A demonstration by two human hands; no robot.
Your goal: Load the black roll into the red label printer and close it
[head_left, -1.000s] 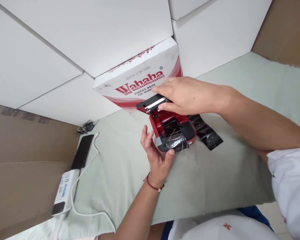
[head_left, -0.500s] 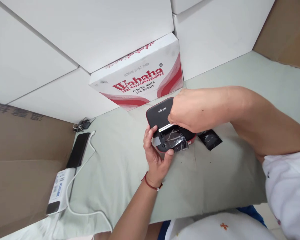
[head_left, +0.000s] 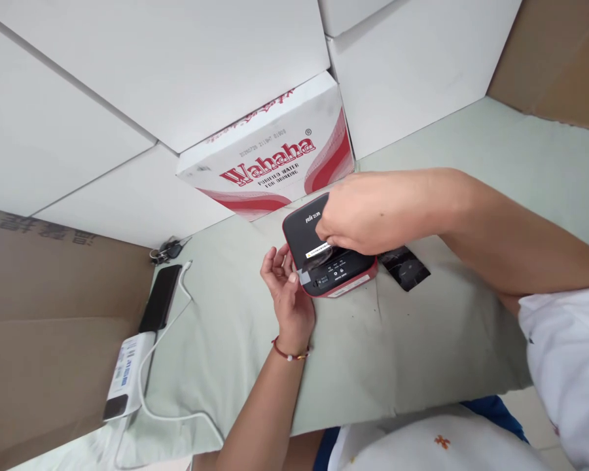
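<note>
A rounded square device with a black top and red sides lies on the cloth-covered surface. Small white markings and a white label strip show on its top, and a grey tab sits at its left corner. My right hand is closed over the right half, its fingertips pinching clear plastic film that is lifted off the lower panel; most of the film is hidden under the hand. My left hand is beside the device's left edge, fingers loosely curled and apart, thumb near the grey tab.
A dark film square lies right of the device. Behind stands a Wahaha water carton against white boxes. At left are keys, a black phone, a white box, a white cable and brown cardboard.
The clear film has come up off the device's lower panel, baring its markings and the red front side. My left hand has loosened from the front edge and shifted left.
</note>
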